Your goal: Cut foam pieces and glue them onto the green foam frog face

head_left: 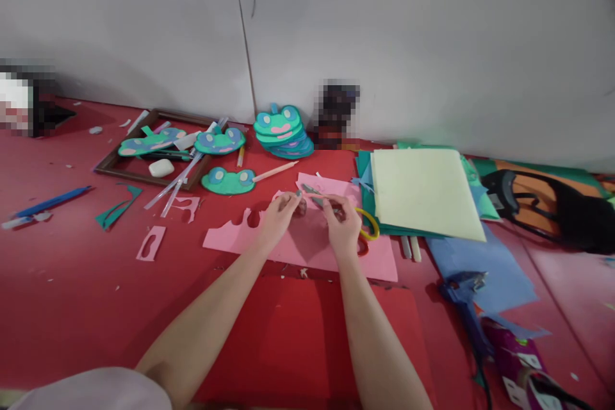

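Note:
My left hand [278, 219] is closed in a pinch above a pink felt sheet [307, 246]; what sits at its fingertips is too small to make out. Facing it, my right hand [343, 223] pinches a thin pink strip [314, 195] that reaches toward the left fingertips. Scissors with one yellow and one red handle [369, 224] lie on the sheet, partly hidden behind my right hand, blades pointing left. Curved notches are cut along the sheet's left edge. Just beyond lie a green frog-face felt piece [228, 181] and a pale pink pencil [276, 171].
A stack of frog-face pieces [283, 131] stands by the wall. At left, a brown frame [115, 163] holds clear sticks and a white eraser [161, 168]. Pale yellow sheets [425, 192] lie right, near a blue glue gun [468, 311] and black strapped item [571, 211].

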`<state>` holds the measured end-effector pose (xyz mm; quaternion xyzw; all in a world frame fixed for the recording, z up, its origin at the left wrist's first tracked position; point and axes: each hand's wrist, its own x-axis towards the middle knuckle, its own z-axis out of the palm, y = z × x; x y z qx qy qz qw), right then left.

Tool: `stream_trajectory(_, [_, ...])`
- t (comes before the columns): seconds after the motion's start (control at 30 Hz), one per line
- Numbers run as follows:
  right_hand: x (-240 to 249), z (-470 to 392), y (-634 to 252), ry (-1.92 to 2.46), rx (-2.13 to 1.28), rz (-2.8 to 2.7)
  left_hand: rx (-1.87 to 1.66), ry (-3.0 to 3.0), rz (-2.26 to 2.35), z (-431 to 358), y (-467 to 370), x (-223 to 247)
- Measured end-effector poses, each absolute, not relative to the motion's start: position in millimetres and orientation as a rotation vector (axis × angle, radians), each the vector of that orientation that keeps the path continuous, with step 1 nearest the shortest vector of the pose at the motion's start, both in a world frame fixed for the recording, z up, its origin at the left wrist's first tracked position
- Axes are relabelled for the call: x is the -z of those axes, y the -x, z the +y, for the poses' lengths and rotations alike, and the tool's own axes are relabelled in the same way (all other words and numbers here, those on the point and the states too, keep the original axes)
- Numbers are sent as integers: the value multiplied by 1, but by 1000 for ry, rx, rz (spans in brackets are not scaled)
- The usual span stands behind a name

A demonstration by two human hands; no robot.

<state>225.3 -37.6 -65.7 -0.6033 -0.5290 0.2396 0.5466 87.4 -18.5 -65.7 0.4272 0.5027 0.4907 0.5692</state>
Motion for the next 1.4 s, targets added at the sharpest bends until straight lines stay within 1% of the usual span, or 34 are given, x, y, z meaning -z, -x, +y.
stream_trajectory(0.1, [66, -39, -228, 1402, -520, -1356, -1189, -859, 1137, -17, -87, 68])
stream_trajectory(0.2, [66, -39, -228, 1366, -503, -1413, -1208, -858, 1092, -16, -85, 72])
stream_trajectory(0.37, [67, -39, -226, 1324, -499, -1424, -1172, -887, 1060, -16, -83, 73])
stream_trajectory(0.67, [67, -39, -226, 1279, -498, -1402, -1188, -846, 1147, -13, -82, 76])
stream_trajectory(0.87, [66, -39, -223, 1273, -511, -1417, -1159, -784, 1086, -11, -77, 81])
stream_trajectory(0.93, [67, -39, -220, 1297, -575, -1331, -1178, -795, 1101, -12, -78, 81])
stream_trajectory(1.1, [72, -40, -211, 1316, -938, -1001, -1252, -854, 1171, -15, -82, 83])
stream_trajectory(1.17, [73, -40, -206, 1307, -1032, -937, -1282, -849, 1181, -16, -83, 83])
stream_trajectory(1.27, [74, -40, -199, 1298, -1092, -894, -1285, -814, 1205, -17, -83, 81])
stream_trajectory(1.4, [74, -40, -199, 1279, -1078, -912, -1255, -819, 1210, -18, -84, 79])
